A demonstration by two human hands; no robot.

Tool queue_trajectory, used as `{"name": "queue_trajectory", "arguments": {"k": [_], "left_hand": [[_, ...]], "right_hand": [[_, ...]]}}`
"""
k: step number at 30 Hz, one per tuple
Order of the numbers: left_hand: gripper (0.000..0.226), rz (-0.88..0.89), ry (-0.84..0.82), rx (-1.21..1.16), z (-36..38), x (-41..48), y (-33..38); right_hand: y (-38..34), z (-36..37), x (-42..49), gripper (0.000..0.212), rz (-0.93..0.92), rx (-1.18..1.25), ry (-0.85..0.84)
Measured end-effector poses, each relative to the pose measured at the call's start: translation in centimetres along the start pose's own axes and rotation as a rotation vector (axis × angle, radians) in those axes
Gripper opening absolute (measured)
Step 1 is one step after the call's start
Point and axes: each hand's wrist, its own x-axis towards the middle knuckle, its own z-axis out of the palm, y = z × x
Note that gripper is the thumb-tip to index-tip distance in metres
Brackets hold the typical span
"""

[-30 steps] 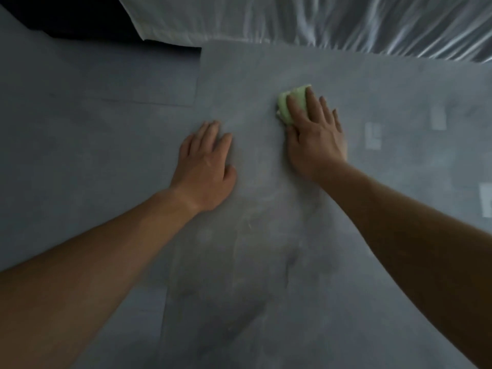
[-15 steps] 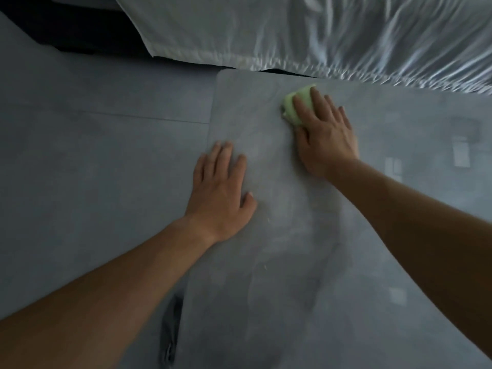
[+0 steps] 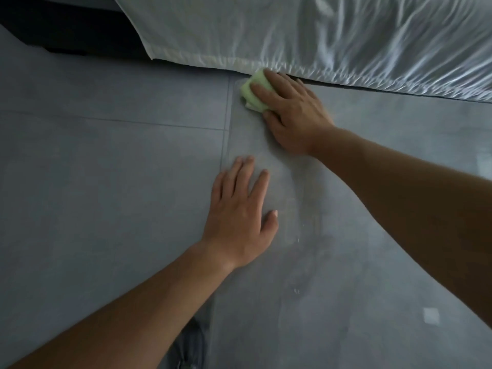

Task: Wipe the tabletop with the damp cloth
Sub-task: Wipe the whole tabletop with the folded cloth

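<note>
**Right hand presses a green cloth at the table's far corner**

I see the right hand (image 3: 292,115) lying flat with straight fingers, pressing down on a pale green folded cloth (image 3: 251,93) without curling round it. The cloth sits at the far left corner of the grey tabletop (image 3: 372,249), just beside a white sheet (image 3: 319,35). The fingers hide much of it. The left hand (image 3: 239,222) rests spread and flat on the tabletop, holding nothing. I can barely tell the table's left edge from the grey floor tiles (image 3: 106,169).
</note>
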Motion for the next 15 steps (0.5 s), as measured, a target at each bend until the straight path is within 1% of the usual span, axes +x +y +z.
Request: {"name": "queue_trajectory", "arguments": {"k": [3,5,6,7,9,10,11,13,15], "left_hand": [[0.059,-0.023,0.107,-0.083,0.3,-0.2,-0.1],[0.057,-0.027,0.127,-0.066,0.4,-0.4,0.0],[0.058,-0.019,0.118,-0.037,0.4,-0.5,0.0],[0.058,-0.009,0.105,-0.009,0.4,-0.5,0.1],[0.061,-0.002,0.077,0.024,0.4,-0.7,0.1],[0.062,-0.005,0.068,0.032,0.3,-0.9,0.1],[0.063,-0.013,0.061,0.033,0.3,-1.2,0.2],[0.065,-0.024,0.042,0.038,0.3,-2.0,0.4],[0.066,-0.027,0.020,0.056,0.4,-2.8,0.5]], "right_hand": [[-0.8,0.4,-1.1,0.055,-0.157,-0.055,-0.046],[0.3,0.3,-2.8,0.055,-0.252,-0.090,-0.083],[1.2,0.1,-3.3,0.055,-0.252,-0.098,-0.086],[1.9,-0.2,-3.4,0.056,-0.202,-0.094,-0.074],[2.2,-0.5,-3.2,0.059,-0.031,-0.051,-0.039],[1.7,-0.5,-3.3,0.060,0.024,-0.040,-0.023],[0.9,-0.3,-3.9,0.060,0.024,-0.047,-0.011],[-0.4,0.3,-6.3,0.057,-0.107,-0.079,-0.014],[0.0,0.7,-9.5,0.054,-0.239,-0.102,-0.066]]}}
